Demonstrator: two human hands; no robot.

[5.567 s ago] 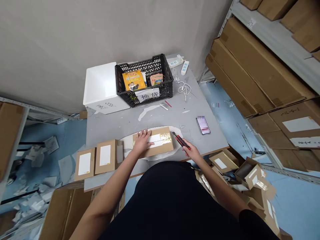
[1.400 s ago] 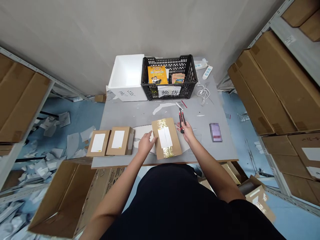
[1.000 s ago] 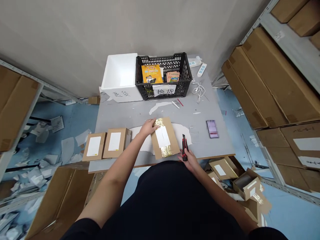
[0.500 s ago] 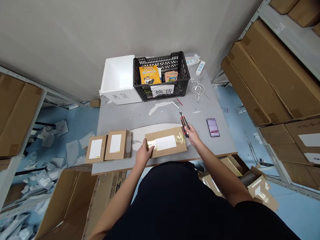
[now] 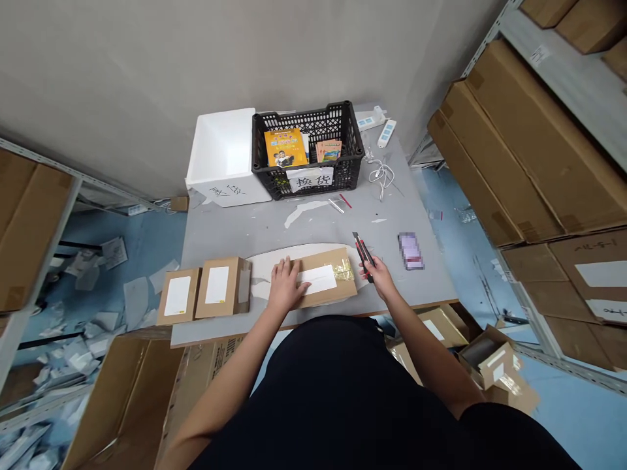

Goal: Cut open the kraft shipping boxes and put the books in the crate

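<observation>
The taped carton (image 5: pixel 326 277) is pressed flat-handed by the left hand (image 5: pixel 285 285); the box cutter (image 5: pixel 364 256) is gripped in the right (image 5: pixel 379 276).

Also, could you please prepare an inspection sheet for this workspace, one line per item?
Surface: grey table, pale patches on top.
Work things: taped carton lying flat; red-and-black utility knife, blade end pointing away from the person.
Clutter: two labelled cartons, black crate holding books, white bin, phone.
Hands: left hand on the taped carton; right hand holds the utility knife.
Cables: loose white cable beside the crate; two power strips at the back.
Surroundings: paper scraps on the floor; stacked cartons at right.
</observation>
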